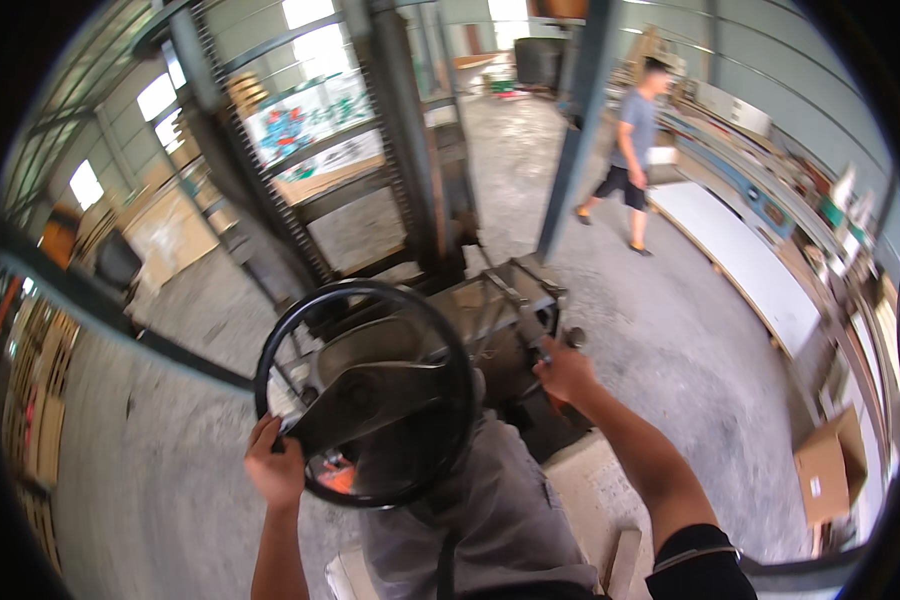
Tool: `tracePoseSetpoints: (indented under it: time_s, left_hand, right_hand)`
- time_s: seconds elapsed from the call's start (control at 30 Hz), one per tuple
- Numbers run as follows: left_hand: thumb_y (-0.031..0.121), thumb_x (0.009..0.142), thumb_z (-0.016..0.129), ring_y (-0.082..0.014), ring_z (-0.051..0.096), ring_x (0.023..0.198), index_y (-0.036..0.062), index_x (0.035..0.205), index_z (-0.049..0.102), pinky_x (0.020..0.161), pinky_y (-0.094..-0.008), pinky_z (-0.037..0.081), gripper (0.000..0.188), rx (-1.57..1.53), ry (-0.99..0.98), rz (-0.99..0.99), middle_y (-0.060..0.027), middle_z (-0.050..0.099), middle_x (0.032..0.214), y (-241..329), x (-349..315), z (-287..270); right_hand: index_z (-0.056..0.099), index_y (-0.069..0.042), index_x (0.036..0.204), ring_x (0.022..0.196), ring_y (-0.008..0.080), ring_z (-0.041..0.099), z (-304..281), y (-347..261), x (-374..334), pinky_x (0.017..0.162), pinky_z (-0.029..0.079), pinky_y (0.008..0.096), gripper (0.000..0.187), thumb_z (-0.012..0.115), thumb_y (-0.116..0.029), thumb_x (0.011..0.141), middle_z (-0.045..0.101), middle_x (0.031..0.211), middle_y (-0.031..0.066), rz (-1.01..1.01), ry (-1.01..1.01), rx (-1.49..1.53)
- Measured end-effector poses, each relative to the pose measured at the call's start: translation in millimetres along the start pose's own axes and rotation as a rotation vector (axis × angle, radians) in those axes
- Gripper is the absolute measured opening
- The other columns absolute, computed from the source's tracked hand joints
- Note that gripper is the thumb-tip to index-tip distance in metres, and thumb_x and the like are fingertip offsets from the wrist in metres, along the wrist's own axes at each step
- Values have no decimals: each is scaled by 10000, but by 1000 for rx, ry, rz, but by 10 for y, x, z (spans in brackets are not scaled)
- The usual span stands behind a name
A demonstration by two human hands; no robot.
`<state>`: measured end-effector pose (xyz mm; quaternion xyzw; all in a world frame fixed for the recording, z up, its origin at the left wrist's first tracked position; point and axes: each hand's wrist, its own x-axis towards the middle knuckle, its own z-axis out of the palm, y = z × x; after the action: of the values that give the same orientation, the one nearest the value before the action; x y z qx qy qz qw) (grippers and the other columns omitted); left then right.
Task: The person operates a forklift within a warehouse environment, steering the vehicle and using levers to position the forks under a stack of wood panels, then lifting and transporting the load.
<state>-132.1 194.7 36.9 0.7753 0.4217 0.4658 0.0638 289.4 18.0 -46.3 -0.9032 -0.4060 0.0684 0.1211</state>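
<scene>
I sit at the controls of a forklift. My left hand (274,464) is closed on the left lower rim of the black steering wheel (467,395), beside the end of its wide spoke. Over to the right, my right hand (567,376) is wrapped round a control lever (550,347), most of which the fingers hide. More levers (505,288) stand on the dark metal console just ahead of that hand. Beyond the wheel rises the forklift's mast (395,120), with chains and crossbars.
A person (634,150) in a grey shirt and black shorts walks at the right. Near them lie a long white panel (735,250) and a machine bench (750,190). A cardboard box (825,470) sits at the lower right. Wooden pallets (48,430) are stacked far left.
</scene>
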Motion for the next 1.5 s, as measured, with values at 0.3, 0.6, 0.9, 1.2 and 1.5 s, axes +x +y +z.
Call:
tracePoseSetpoints:
  time_s: [0.3,0.6,0.9,1.2,1.5]
  left_hand:
    - [3,675,578,-361,651,926,-27,905,685,824,-382,522,256,-16,56,66,-204,664,1006,90,42,-6]
    - [5,670,599,-318,668,877,-1,902,692,779,-358,538,250,-20,105,95,-163,681,984,68,94,24]
    - [6,710,597,-301,666,915,-28,934,683,824,-332,520,242,-18,116,93,-152,675,1026,17,363,78]
    - [55,713,591,-299,662,874,3,905,697,802,-335,518,225,40,147,47,-117,682,994,50,748,196]
    - [81,689,587,-304,660,827,38,873,712,760,-366,527,226,84,174,77,-99,684,944,61,882,316]
  right_hand:
    - [549,-103,1218,881,431,611,-415,-463,577,746,494,458,324,573,-130,895,639,933,236,-424,647,531]
    - [603,-124,1212,664,200,620,-817,-707,1424,638,509,335,319,603,-203,903,651,804,121,-223,350,600]
    - [590,-142,1248,554,136,562,-918,-878,1347,533,498,301,340,586,-186,911,605,708,77,-141,297,650]
    - [596,-118,1234,561,134,566,-863,-887,1362,536,479,300,329,586,-163,908,613,700,69,-204,326,759]
    - [609,-136,1211,600,183,608,-816,-814,1284,594,488,334,325,602,-177,888,641,729,124,-199,342,749]
